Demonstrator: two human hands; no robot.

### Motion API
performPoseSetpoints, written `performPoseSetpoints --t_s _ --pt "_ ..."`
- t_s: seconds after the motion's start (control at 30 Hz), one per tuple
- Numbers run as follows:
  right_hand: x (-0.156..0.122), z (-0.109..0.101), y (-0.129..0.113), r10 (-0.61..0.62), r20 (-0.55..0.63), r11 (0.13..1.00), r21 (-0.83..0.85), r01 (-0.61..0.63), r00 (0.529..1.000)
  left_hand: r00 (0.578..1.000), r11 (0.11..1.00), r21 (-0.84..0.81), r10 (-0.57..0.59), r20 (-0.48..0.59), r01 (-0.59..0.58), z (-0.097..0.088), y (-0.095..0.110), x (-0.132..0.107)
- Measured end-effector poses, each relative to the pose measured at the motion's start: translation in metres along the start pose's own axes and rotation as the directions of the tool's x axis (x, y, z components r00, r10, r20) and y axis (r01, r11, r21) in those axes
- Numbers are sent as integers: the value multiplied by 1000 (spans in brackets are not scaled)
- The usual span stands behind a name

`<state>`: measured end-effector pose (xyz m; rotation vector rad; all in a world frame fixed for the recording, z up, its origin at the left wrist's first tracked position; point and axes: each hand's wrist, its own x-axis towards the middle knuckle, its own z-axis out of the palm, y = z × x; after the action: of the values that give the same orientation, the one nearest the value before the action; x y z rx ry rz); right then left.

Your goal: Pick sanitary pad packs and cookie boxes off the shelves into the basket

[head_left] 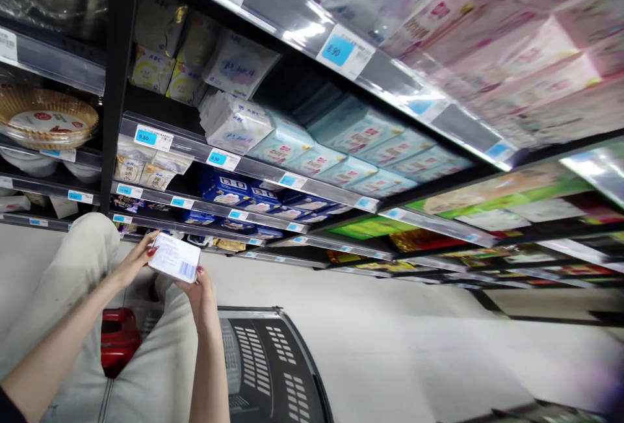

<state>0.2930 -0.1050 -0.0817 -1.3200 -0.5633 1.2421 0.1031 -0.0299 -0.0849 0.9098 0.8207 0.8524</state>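
A small white package [174,258], printed with text and a barcode, is held flat between my two hands above my knees. Around its left end my left hand [138,258] is closed, with a red-nailed thumb on top. My right hand [199,292] grips the lower right corner by the barcode. The package's underside and most of my fingers are hidden. Just beyond it are the lowest shelves, with blue packs [225,190] and cream packs [130,168].
A dark shopping basket [270,364] with slotted walls stands on the floor to my right. Something red [119,338] shows between my legs. Price-tagged shelves rise ahead, holding light-blue packs [283,149], pink packs [531,62] and, at left, paper baking cups [49,117] under clear plastic.
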Motion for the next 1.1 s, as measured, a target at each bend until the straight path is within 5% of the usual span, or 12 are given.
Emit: performPoseSetpoints --t_s 0.1,0.23,0.53,1.1 --pt "1 -2 2 97 -28 995 15 -97 995 982 986 26 159 107 -162 -2 2 -3" --pt "-1 -5 3 193 -20 979 -58 -193 981 965 979 59 179 190 -193 -3 3 -3" --pt "-6 -7 -11 67 71 956 -291 -44 995 993 987 159 35 -109 -17 0 -2 3" --pt "-15 20 -23 -31 -26 885 -466 15 999 977 983 39 -172 -129 178 2 -2 5"
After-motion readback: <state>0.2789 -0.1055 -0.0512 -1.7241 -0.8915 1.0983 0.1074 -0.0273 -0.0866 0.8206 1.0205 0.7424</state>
